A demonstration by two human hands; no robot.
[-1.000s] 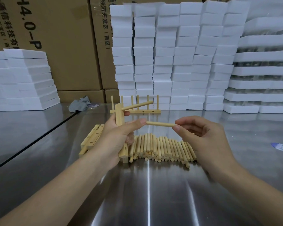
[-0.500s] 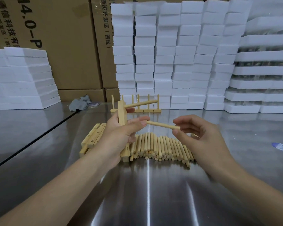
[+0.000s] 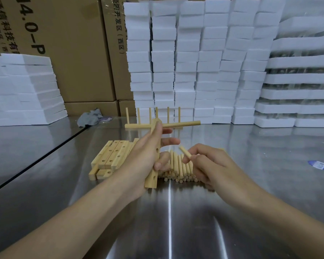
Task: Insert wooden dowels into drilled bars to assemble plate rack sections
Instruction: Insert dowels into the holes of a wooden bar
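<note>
My left grip [image 3: 144, 157] is wrapped round a drilled bar [image 3: 151, 181], near-upright above the surface [image 3: 168, 212]; seated dowel [image 3: 181, 124] near its top points right. My right grip [image 3: 209, 165] pinches a loose dowel [image 3: 185, 152] just right of the bar, over the dowel pile [image 3: 178, 169]. To the left lie spare bars [image 3: 110, 157].

Your left hand [image 3: 146, 157] grips a drilled bar [image 3: 151, 179] nearly upright, with a seated dowel [image 3: 181, 124] sticking out near its top end toward your right. Your right hand [image 3: 209, 165] pinches a loose dowel [image 3: 185, 152] (only its tip shows past the fingers), near the bar but apart from it. The dowel pile [image 3: 178, 165] lies under both hands, the stacked bars [image 3: 112, 154] lie just left of your left hand, and a rack section [image 3: 138, 125] stands beyond it.
</note>
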